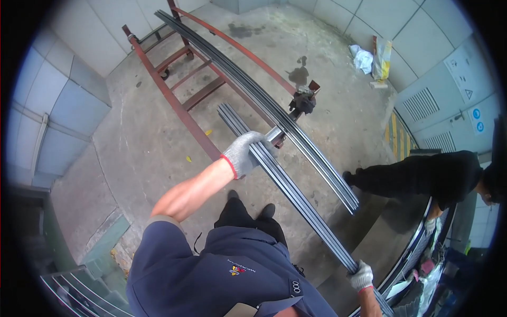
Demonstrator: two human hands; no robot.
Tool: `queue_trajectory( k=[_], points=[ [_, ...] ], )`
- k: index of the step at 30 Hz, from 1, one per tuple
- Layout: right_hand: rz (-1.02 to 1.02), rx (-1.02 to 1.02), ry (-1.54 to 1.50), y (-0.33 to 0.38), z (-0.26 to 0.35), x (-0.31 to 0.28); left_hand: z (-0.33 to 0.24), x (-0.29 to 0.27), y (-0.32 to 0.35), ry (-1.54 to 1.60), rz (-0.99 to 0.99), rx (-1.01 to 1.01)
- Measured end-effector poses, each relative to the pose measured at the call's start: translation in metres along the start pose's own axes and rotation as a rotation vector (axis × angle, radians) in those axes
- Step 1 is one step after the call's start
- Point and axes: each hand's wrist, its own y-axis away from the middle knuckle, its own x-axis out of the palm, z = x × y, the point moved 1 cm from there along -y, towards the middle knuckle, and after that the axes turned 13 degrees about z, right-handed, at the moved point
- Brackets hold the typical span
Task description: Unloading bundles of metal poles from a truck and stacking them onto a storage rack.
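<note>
A bundle of long, thin grey metal bars (305,206) runs slantwise in front of me, from the rack down to the lower right. My left hand (247,153), in a pale knitted glove with a red cuff, is closed round it near its far end. Farther down the bundle, my gloved right hand (362,277) grips it too. Beyond, a second bundle of similar bars (322,168) lies along the reddish-brown steel rack (170,95), its near end sticking out past the frame. The two bundles are apart.
Dark cloth (302,102) is wrapped on the rack's near corner. At right a person in dark clothes (406,179) stoops beside a container of scraps (430,269). Grey cabinet doors (441,113) stand behind. White and yellow bags (362,59) lie by the far wall.
</note>
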Motion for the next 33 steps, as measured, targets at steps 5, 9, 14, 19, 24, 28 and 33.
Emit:
queue_trajectory(
  k=[5,9,14,19,24,28,33],
  points=[
    [0.004,-0.028,-0.049,-0.010,0.047,-0.015,-0.044,-0.003,-0.004,-0.046,-0.010,0.029],
    [-0.005,-0.076,0.041,-0.042,0.100,-0.021,-0.100,-0.046,-0.018,-0.059,-0.095,0.104],
    [0.109,-0.056,0.085,-0.092,0.199,-0.032,-0.172,-0.119,-0.050,-0.156,-0.222,0.126],
    [0.246,-0.097,0.062,-0.157,0.254,-0.021,-0.209,-0.155,-0.047,-0.138,-0.438,0.200],
    [0.304,-0.141,0.068,-0.198,0.258,-0.003,-0.169,-0.057,0.025,-0.687,-0.218,0.430],
    [0.299,-0.185,0.067,-0.212,0.262,-0.004,-0.048,0.024,0.109,-0.908,0.043,0.103],
    [0.319,-0.256,0.083,-0.229,0.258,0.006,0.152,-0.063,0.041,-0.519,-0.131,-0.490]
  ],
)
